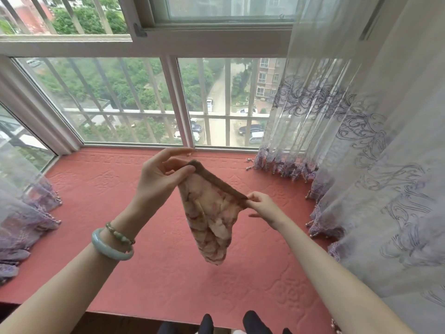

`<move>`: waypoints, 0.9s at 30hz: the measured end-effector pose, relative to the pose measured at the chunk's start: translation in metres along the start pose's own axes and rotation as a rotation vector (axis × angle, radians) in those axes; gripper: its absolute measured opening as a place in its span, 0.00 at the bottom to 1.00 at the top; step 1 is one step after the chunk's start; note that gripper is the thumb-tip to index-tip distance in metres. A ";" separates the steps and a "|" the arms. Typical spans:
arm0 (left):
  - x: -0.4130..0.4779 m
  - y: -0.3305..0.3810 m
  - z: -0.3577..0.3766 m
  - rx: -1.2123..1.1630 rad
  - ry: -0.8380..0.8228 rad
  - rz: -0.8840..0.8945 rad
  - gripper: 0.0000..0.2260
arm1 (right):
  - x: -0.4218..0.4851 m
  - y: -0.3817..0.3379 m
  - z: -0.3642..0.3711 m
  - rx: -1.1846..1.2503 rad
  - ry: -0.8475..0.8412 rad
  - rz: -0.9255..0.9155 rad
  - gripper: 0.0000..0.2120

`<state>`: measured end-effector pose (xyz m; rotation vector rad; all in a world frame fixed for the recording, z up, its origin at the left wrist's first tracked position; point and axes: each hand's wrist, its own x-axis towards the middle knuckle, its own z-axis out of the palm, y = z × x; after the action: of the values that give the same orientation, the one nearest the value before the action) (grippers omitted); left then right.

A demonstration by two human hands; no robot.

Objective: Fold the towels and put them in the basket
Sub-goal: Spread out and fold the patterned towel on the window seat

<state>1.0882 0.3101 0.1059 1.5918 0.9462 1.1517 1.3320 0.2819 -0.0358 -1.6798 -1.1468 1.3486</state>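
Holding one small floral towel (212, 220) up in the air by its brown-trimmed top edge, above the red padded window seat (120, 213). Our left hand (161, 174) pinches one corner between thumb and forefinger, other fingers fanned out loose. Our right hand (261, 204) pinches the opposite corner of the same edge, lower and nearer to us. So the trim runs taut on a slant between the two hands, and the rest of the cloth hangs bunched below it, clear of the seat.

Reason for the hold, as we read it: gripping two corners of one edge lets gravity pull the fabric straight, so we get a clean line before the first fold. The body is still crumpled and not hanging flat, so it likely needs a shake or a wider spread first.

No fold made yet on this towel, by the look of it. Basket is not in view, nor any other towels, so we cannot say where the drop-off is.

The seat under the towel is bare and flat, good surface for laying it down. Sheer curtain (361, 165) hangs close on the right; keep the towel off it.
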 end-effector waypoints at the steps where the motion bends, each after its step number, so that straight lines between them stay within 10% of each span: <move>1: 0.002 -0.005 -0.006 0.033 0.028 -0.004 0.15 | -0.003 -0.002 -0.009 0.050 0.010 0.012 0.05; 27: 0.120 -0.025 -0.002 0.295 0.089 0.070 0.06 | 0.007 -0.130 -0.146 -0.242 0.484 -0.429 0.08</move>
<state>1.1164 0.4294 0.1120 1.8318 1.1703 1.1801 1.4471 0.3389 0.1123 -1.6718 -1.3075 0.5183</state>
